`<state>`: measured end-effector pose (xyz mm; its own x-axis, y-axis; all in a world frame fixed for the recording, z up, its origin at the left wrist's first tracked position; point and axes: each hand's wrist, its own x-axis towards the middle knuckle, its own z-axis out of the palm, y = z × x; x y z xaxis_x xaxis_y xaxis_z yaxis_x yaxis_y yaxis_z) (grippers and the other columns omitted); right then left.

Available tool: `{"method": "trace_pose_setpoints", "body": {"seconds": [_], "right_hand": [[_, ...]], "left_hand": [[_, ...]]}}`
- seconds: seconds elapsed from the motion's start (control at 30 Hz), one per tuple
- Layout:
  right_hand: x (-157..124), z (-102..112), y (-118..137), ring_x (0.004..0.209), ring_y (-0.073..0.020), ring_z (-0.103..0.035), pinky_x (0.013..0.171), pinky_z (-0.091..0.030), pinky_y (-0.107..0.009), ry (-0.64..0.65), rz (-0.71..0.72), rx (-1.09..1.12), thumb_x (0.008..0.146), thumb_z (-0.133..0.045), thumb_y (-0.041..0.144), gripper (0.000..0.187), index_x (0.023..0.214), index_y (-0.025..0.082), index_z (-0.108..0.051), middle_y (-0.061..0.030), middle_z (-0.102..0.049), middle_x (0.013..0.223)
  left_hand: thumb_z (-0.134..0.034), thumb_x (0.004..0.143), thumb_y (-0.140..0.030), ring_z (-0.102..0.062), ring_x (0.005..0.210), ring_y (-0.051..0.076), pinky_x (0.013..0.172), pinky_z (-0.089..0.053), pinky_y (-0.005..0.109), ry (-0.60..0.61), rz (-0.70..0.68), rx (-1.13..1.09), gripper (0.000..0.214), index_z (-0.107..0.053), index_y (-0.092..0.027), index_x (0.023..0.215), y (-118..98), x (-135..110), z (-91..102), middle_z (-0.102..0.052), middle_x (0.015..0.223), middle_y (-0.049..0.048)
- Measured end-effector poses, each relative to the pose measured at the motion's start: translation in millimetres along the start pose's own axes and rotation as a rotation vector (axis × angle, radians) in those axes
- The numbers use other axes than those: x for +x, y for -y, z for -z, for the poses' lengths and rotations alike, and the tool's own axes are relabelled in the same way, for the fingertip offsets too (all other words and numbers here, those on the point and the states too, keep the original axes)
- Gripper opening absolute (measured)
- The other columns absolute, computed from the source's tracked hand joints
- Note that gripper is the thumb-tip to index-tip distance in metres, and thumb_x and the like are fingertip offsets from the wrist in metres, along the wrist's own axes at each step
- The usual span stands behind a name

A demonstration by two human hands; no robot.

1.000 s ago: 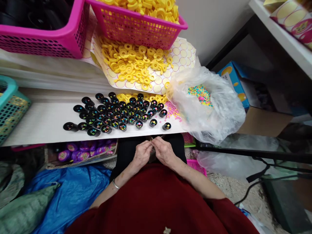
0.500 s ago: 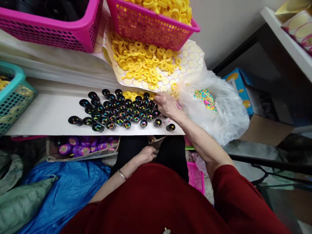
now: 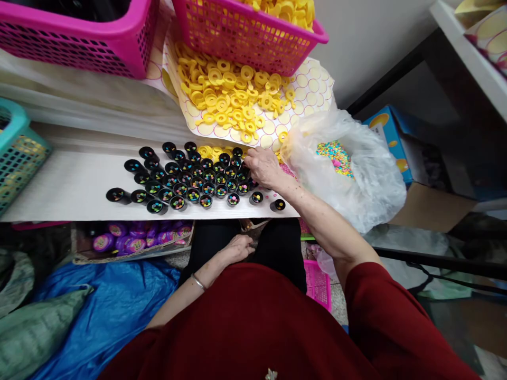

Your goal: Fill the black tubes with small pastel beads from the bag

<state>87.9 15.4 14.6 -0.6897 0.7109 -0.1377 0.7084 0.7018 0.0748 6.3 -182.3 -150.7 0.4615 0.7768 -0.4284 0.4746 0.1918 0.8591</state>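
My right hand (image 3: pixel 263 166) reaches over the white board (image 3: pixel 71 190) to the far right end of a cluster of several black cups (image 3: pixel 190 179) filled with coloured candy. Its fingers are curled and pinched at the small yellow rings (image 3: pixel 209 152) lying just behind the cups; what they hold is hidden. My left hand (image 3: pixel 236 248) rests in my lap below the board's edge, fingers curled together, contents hidden. A clear plastic bag of pastel candy (image 3: pixel 336 158) sits right of my right hand.
A pile of yellow rings (image 3: pixel 229 95) lies on a sheet printed with circles. Two pink baskets (image 3: pixel 245 37) stand behind, a teal basket (image 3: pixel 18 153) at left. Purple round packs (image 3: pixel 134 243) sit in a box under the board, blue plastic sheet (image 3: pixel 111 306) beside my lap.
One second ago both hands were together in my lap. My right hand then reached up to the cups and has shifted slightly left; my left hand stayed in my lap.
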Motion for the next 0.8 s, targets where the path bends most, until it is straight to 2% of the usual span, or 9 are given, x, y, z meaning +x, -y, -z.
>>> {"method": "trace_pose_setpoints", "body": {"seconds": [0.27, 0.53, 0.8], "right_hand": [[-0.5, 7.3, 4.1, 0.1, -0.0293, -0.05, 0.079, -0.038, -0.039, 0.028, 0.024, -0.007, 0.088, -0.04, 0.007, 0.033, 0.104, 0.011, -0.068, -0.0185, -0.064, 0.105], [1.1, 8.4, 4.1, 0.103, -0.029, -0.05, 0.078, -0.036, -0.038, 0.015, 0.046, 0.0, 0.088, -0.04, 0.006, 0.034, 0.105, 0.011, -0.069, -0.0179, -0.065, 0.104], [0.5, 4.2, -6.0, 0.099, -0.0267, -0.052, 0.073, -0.035, -0.035, -0.002, -0.01, 0.096, 0.089, -0.04, 0.008, 0.032, 0.105, 0.014, -0.068, -0.0143, -0.065, 0.105]], "left_hand": [[-0.064, 0.07, -0.021, -0.049, 0.064, 0.014, 0.066, -0.037, 0.026, 0.006, 0.0, 0.051, 0.015, -0.057, -0.019, 0.057, -1.0, 0.4, 0.6, -0.055, 0.063, 0.0001], [-0.061, 0.075, -0.024, -0.053, 0.073, 0.015, 0.07, -0.039, 0.025, 0.057, 0.039, 0.138, 0.01, -0.064, -0.017, 0.069, -1.0, 0.7, 0.7, -0.061, 0.073, 0.0012], [-0.06, 0.078, -0.025, -0.054, 0.074, 0.014, 0.069, -0.04, 0.024, 0.079, 0.06, 0.171, 0.012, -0.067, -0.016, 0.075, -1.7, 1.6, 0.8, -0.063, 0.078, 0.0013]]}}
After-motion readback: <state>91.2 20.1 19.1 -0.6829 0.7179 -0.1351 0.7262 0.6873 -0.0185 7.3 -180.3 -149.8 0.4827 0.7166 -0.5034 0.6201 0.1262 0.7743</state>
